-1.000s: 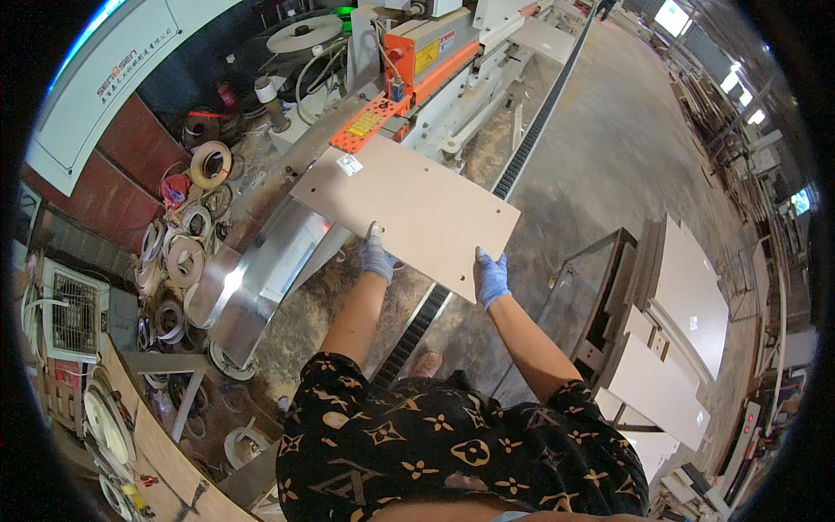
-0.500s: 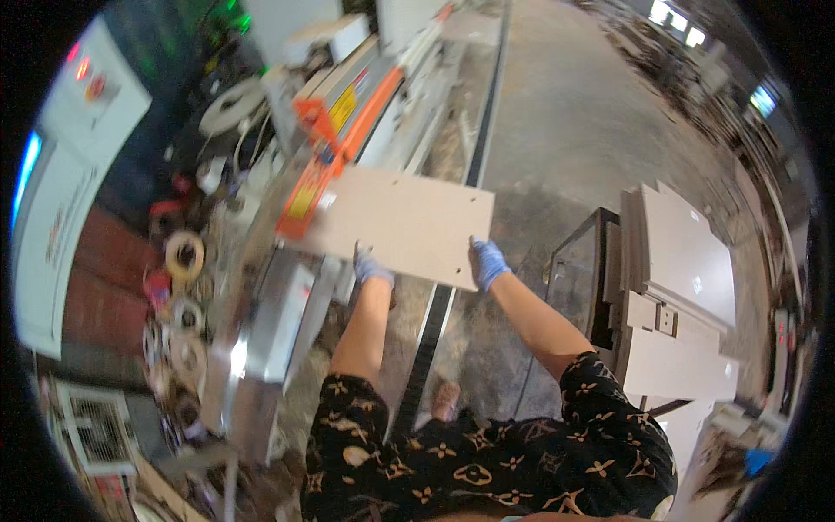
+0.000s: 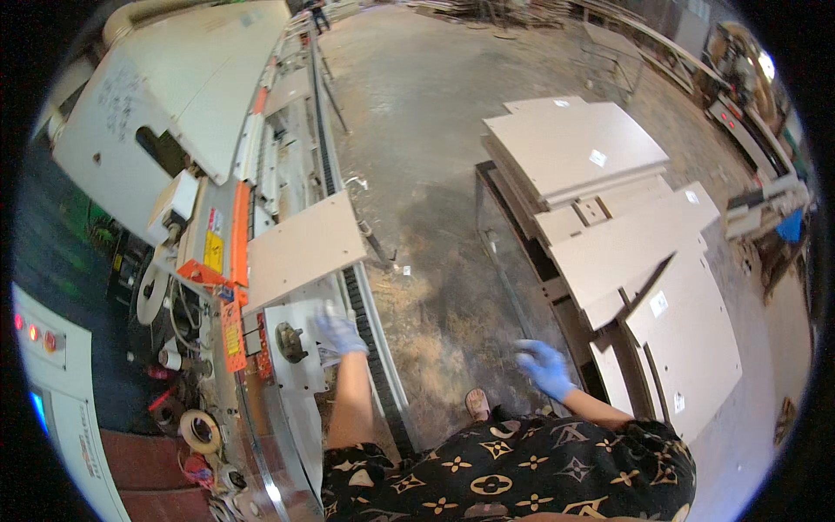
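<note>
A flat pale board (image 3: 309, 244) lies tilted along the orange-edged infeed of a long machine (image 3: 217, 70), its near edge over the machine's front end. My left hand (image 3: 339, 332), in a blue glove, is just below that edge, beside a dark round knob (image 3: 291, 343) on a light metal plate. It is somewhat blurred, with its fingers stretched out and no board in them. Off to the right, my gloved right hand (image 3: 545, 369) hangs in the air with fingers extended, holding nothing. It is nearest to the stacked panels (image 3: 578, 148), apart from them.
Panels of several sizes, some with white labels, rest on a dark metal frame (image 3: 500, 213) at the right. A dark-slotted track (image 3: 370, 331) runs along the machine. Rolls of edging tape (image 3: 200, 431) and a control cabinet (image 3: 56, 383) stand at the left.
Both hands have let go of the board, which now lies on the machine. My right hand has drawn back toward the stack, and the view has turned right.
</note>
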Demonstrator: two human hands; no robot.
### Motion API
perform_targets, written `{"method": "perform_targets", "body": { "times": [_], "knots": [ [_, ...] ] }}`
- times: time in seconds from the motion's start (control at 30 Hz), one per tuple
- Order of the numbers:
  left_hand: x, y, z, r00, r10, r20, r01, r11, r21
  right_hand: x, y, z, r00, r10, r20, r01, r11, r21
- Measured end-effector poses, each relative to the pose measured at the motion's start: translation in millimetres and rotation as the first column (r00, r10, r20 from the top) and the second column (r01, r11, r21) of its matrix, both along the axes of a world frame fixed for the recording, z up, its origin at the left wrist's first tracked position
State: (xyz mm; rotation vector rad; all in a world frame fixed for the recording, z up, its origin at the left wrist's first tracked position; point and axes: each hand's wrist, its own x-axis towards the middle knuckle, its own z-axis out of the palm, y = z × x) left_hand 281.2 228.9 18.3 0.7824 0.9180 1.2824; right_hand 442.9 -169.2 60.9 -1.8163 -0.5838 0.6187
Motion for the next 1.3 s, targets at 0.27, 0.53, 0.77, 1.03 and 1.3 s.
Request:
{"method": "perform_targets", "body": {
  "times": [0.27,0.53,0.77,1.03,1.3],
  "knots": [
    [102.3,-269.7,-6.3,0.61,-0.787,-0.091,0.758,0.614,-0.221,4.2,-324.0,1.9,0.436,-0.264,0.86,0.876,0.345,-0.337],
    [131.8,-396.4,-32.3,0.246,-0.961,-0.128,0.922,0.273,-0.273,-2.9,-412.0,-25.2,0.688,-0.226,0.69,0.725,0.239,-0.645],
    [199.0,-473.1,-29.0,0.114,-0.889,-0.443,0.971,0.005,0.24,2.5,-474.3,-64.4,0.227,-0.918,0.324,0.965,0.257,0.052],
    [267.1,-522.0,-40.4,0.175,-0.943,-0.284,0.921,0.259,-0.292,-28.0,-483.2,-74.0,0.328,-0.796,-0.508,0.939,0.216,0.267],
    [281.7,-547.9,-54.1,0.493,-0.563,-0.663,0.748,0.664,-0.008,-142.9,-488.3,37.3,0.263,-0.892,-0.367,0.959,0.202,0.197]
  ]
}}
